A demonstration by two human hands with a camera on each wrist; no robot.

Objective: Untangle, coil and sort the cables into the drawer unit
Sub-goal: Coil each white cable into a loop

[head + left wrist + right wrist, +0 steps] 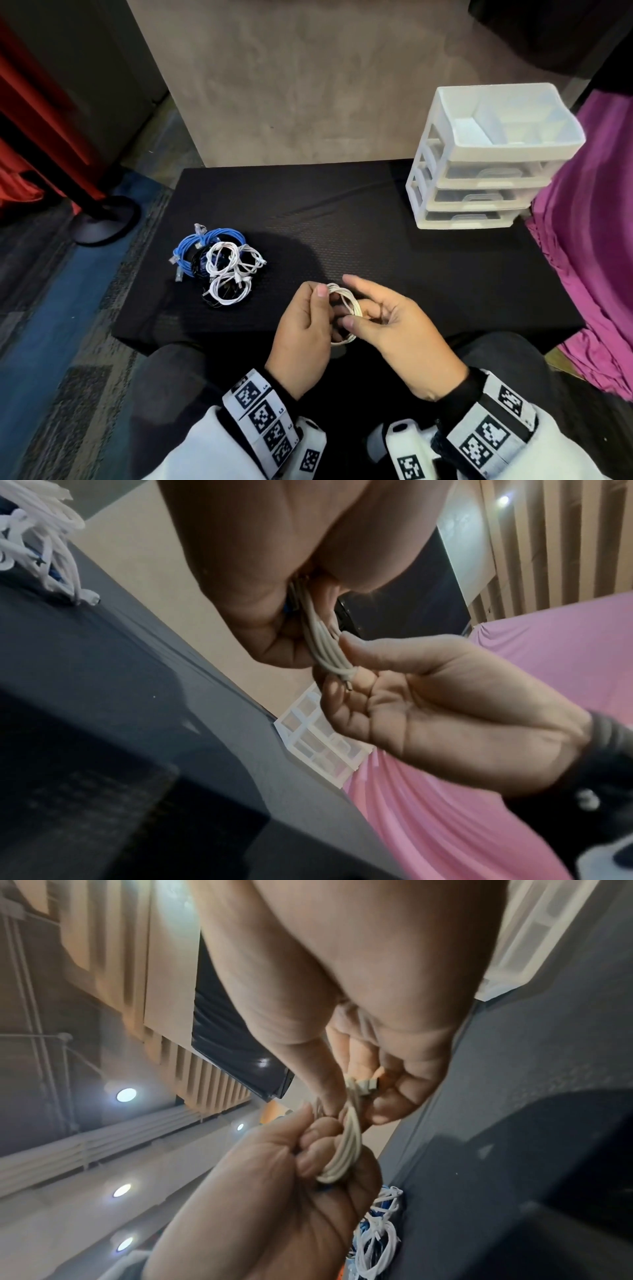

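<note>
A small coil of white cable (346,301) is held between both hands above the near edge of the black table (376,233). My left hand (308,325) grips one side of the coil (342,1153), thumb on top. My right hand (380,315) pinches the other side, and the cable's plug end (368,1084) lies at its fingertips. The coil's strands (325,645) run between the two palms. A pile of blue, white and black cables (219,267) lies on the table's left part. The white drawer unit (486,164) stands at the back right, its three drawers closed.
The unit's open top tray (507,116) has dividers. Purple cloth (589,240) hangs right of the table. A red curtain and a round stand base (102,222) are on the floor at the left. A beige wall (308,85) rises behind the table.
</note>
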